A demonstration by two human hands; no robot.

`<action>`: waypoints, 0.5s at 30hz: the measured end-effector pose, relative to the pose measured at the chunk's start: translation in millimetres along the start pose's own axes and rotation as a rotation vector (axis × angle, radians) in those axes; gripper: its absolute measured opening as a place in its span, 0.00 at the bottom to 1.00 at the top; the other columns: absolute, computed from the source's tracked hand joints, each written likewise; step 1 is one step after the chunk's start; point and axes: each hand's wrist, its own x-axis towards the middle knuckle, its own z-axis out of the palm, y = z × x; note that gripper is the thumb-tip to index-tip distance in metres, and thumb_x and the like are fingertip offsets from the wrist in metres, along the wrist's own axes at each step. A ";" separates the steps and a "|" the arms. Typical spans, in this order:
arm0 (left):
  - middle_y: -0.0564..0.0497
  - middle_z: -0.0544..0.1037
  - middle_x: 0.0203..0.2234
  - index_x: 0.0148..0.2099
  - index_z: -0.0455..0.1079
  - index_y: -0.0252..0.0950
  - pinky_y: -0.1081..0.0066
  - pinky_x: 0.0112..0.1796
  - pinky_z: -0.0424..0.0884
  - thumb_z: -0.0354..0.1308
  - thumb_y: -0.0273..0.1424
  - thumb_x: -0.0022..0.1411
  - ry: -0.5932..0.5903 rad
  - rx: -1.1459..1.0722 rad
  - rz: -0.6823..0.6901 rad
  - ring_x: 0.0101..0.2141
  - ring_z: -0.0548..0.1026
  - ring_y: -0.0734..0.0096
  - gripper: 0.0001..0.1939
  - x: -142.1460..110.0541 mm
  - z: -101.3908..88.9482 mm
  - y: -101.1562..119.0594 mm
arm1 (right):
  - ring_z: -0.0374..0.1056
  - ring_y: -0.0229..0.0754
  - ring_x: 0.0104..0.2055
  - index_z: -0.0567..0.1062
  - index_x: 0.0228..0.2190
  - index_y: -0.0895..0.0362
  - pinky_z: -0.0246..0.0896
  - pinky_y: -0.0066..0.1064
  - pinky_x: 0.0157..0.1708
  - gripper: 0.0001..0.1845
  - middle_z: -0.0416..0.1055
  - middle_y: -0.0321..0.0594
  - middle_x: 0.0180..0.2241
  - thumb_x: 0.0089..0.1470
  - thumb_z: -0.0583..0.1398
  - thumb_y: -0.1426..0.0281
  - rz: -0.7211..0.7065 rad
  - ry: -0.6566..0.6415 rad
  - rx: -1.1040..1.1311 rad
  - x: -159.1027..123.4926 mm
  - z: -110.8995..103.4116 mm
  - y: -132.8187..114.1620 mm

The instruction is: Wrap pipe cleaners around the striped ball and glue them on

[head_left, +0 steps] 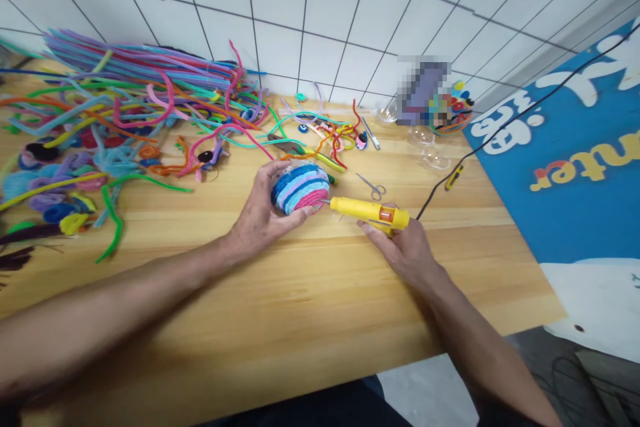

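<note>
A ball wound in blue, light blue, lilac and pink fuzzy stripes (301, 185) sits in my left hand (259, 212), which is closed round its left and lower sides. My right hand (404, 248) grips a yellow glue gun (361, 208) by its handle, the fingers partly hidden behind it. The metal nozzle points left and meets the pink part of the ball, or comes very close to it. From behind the glue gun a black cord (480, 145) runs up to the right.
Colourful pipe cleaners (150, 73) cover the table's left and back. Small scissors (373, 188), pliers (286, 144), a cutter knife (371, 133) and clear plastic domes (424, 137) lie beyond my hands. A yellow knife (454, 177) rests near the right edge; tiled wall (280, 7) rises behind.
</note>
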 end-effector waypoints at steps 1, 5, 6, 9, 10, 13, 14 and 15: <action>0.36 0.72 0.72 0.74 0.57 0.47 0.37 0.73 0.76 0.80 0.48 0.66 0.001 0.001 -0.001 0.70 0.78 0.44 0.46 0.1 -0.1 0.5 | 0.79 0.50 0.33 0.83 0.41 0.51 0.75 0.39 0.35 0.11 0.82 0.40 0.32 0.73 0.66 0.58 0.012 0.009 0.007 -0.2 0.7 0.0; 0.36 0.71 0.72 0.74 0.57 0.47 0.37 0.73 0.76 0.80 0.47 0.67 -0.012 0.011 -0.006 0.71 0.78 0.44 0.46 0.2 -2.3 2.3 | 0.80 0.51 0.35 0.85 0.43 0.52 0.76 0.39 0.37 0.14 0.84 0.40 0.33 0.70 0.67 0.56 0.090 0.017 0.112 2.4 -3.2 3.0; 0.36 0.71 0.72 0.75 0.57 0.47 0.38 0.74 0.76 0.79 0.47 0.67 -0.015 0.010 -0.008 0.72 0.78 0.44 0.46 0.2 -2.9 2.4 | 0.79 0.50 0.35 0.85 0.41 0.53 0.76 0.39 0.37 0.15 0.84 0.41 0.34 0.70 0.67 0.55 0.121 0.041 0.148 5.0 -7.3 6.3; 0.36 0.73 0.72 0.74 0.57 0.47 0.40 0.73 0.77 0.79 0.48 0.67 -0.002 0.014 -0.029 0.71 0.79 0.44 0.46 0.5 -4.1 1.7 | 0.77 0.47 0.34 0.85 0.37 0.54 0.75 0.37 0.35 0.17 0.84 0.42 0.34 0.68 0.66 0.53 0.233 0.209 0.192 18.2 -26.5 28.8; 0.36 0.73 0.71 0.74 0.58 0.46 0.41 0.71 0.79 0.79 0.49 0.67 0.005 0.017 -0.040 0.70 0.79 0.45 0.46 0.8 -4.1 1.5 | 0.77 0.47 0.35 0.85 0.37 0.54 0.77 0.39 0.37 0.18 0.85 0.43 0.36 0.67 0.65 0.53 0.279 0.301 0.163 23.5 -33.5 40.3; 0.37 0.75 0.70 0.74 0.58 0.46 0.45 0.64 0.85 0.78 0.53 0.67 0.001 -0.001 -0.073 0.66 0.82 0.46 0.46 1.9 -3.8 1.8 | 0.78 0.52 0.37 0.84 0.42 0.56 0.78 0.45 0.42 0.22 0.85 0.46 0.36 0.64 0.63 0.50 0.429 0.503 -0.055 37.3 -47.8 79.8; 0.37 0.75 0.70 0.74 0.58 0.46 0.47 0.62 0.87 0.77 0.54 0.67 -0.005 -0.010 -0.082 0.65 0.83 0.47 0.46 2.1 -3.7 2.0 | 0.79 0.55 0.38 0.84 0.42 0.57 0.78 0.47 0.42 0.24 0.85 0.48 0.35 0.64 0.61 0.49 0.441 0.505 -0.142 40.3 -48.9 91.9; 0.37 0.75 0.69 0.74 0.57 0.46 0.48 0.60 0.88 0.77 0.55 0.67 -0.010 -0.018 -0.090 0.64 0.83 0.47 0.46 2.2 -3.7 2.1 | 0.79 0.57 0.40 0.84 0.42 0.58 0.78 0.47 0.43 0.25 0.84 0.51 0.34 0.66 0.59 0.49 0.410 0.449 -0.202 42.4 -48.2 102.5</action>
